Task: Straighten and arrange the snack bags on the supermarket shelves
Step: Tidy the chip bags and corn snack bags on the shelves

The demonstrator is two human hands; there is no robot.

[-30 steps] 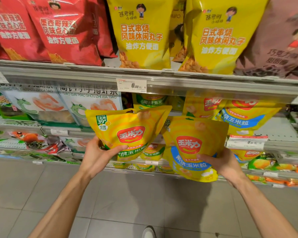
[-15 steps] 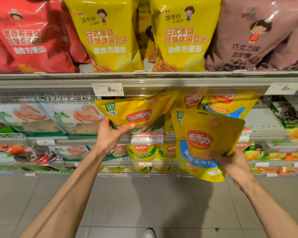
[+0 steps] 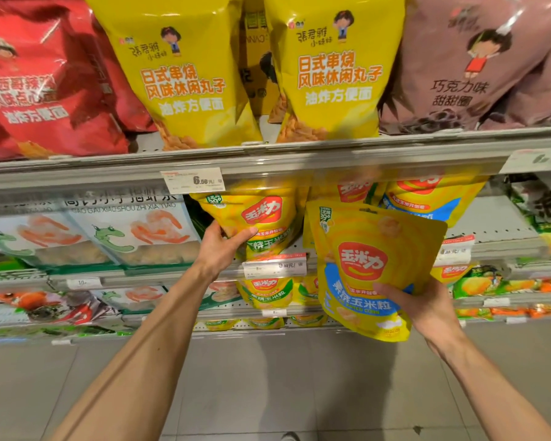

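My left hand (image 3: 221, 246) grips a yellow corn snack bag with a green band (image 3: 261, 224) and holds it inside the second shelf, just under the upper shelf's edge. My right hand (image 3: 423, 308) holds a second yellow corn bag with a blue band (image 3: 369, 265) by its lower right corner, out in front of the shelves and tilted. More yellow corn bags (image 3: 427, 195) hang behind it on the second shelf, and others (image 3: 268, 292) stand on the shelf below.
Big yellow (image 3: 185, 74), red (image 3: 39, 90) and brown (image 3: 477, 65) snack bags line the top shelf (image 3: 268, 160). White shrimp-stick bags (image 3: 134, 233) fill the second shelf's left side. Price tags (image 3: 275, 265) clip to the rails. Grey floor tiles lie below.
My left hand has pushed the green-band bag up and back into the second shelf. My right hand has lifted the blue-band bag a little. The view has shifted right.
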